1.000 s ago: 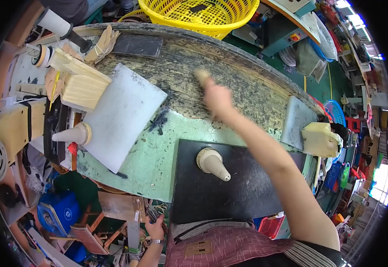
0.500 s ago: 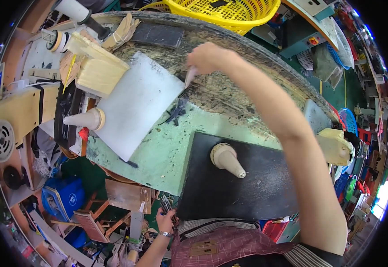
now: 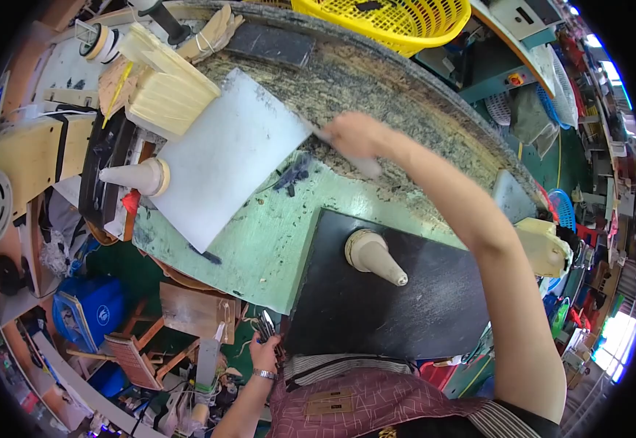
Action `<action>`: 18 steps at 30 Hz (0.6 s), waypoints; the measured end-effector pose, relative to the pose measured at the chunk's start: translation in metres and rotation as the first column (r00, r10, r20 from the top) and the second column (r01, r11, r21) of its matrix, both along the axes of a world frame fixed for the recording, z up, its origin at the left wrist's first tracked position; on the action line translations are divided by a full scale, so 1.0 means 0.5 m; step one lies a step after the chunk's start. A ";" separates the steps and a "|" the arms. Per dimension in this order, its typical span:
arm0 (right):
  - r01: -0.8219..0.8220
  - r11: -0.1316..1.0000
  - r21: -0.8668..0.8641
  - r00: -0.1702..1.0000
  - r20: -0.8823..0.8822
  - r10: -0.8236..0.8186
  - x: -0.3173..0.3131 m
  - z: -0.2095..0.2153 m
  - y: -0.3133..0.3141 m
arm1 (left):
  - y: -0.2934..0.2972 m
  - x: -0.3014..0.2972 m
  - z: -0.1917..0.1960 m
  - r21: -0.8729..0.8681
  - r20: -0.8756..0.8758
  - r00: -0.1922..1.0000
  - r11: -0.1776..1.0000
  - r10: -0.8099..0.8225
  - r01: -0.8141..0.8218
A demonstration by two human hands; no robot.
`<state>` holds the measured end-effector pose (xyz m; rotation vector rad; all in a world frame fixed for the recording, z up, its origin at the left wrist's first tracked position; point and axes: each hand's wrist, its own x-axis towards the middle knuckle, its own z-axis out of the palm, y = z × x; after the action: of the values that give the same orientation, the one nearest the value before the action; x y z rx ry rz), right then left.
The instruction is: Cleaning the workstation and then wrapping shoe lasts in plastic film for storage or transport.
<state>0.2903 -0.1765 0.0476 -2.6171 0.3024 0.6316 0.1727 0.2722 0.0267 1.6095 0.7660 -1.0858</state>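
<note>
My right hand (image 3: 354, 135) is closed round a slim pale tool (image 3: 366, 165), blurred by motion, over the worn far strip of the bench. It is beside the right corner of a white sheet (image 3: 230, 157). My left hand (image 3: 265, 353) is low at the bench's near edge, closed on a dark and silvery metal tool (image 3: 267, 323) whose kind I cannot make out. Between my arms lies a black board (image 3: 420, 314) with a cream cone-shaped piece (image 3: 376, 257) on it. A second cream cone (image 3: 137, 177) lies at the sheet's left edge.
Dark scraps (image 3: 294, 174) lie on the green bench top (image 3: 259, 248). Cream blocks (image 3: 168, 95) and a black slab (image 3: 273, 45) are at the far left. A yellow basket (image 3: 405, 36) stands behind the bench's raised rim. A wooden chair (image 3: 134, 359) is at lower left.
My right hand has come nearer and to the right, and the tool in it has turned. My left hand has shifted slightly left and up. The whole view has moved a little.
</note>
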 end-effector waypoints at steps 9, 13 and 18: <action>0.141 0.849 -0.510 0.989 0.119 -0.092 -0.091 0.014 -0.034 | 0.009 -0.023 -0.015 -0.039 0.011 0.999 0.998 0.043 -0.042; -0.444 0.828 -0.343 0.867 0.071 0.494 -0.053 0.061 0.170 | 0.014 -0.028 -0.001 -0.036 0.036 0.987 0.987 0.158 -0.157; -0.621 0.700 -0.353 0.716 0.107 0.689 -0.011 0.117 0.187 | 0.012 -0.034 -0.009 -0.089 0.094 0.971 0.973 0.221 -0.213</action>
<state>0.2850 -0.0831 0.1063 -3.0387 -0.7269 0.5046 0.1556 0.2781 0.0220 1.4659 0.8003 -0.8592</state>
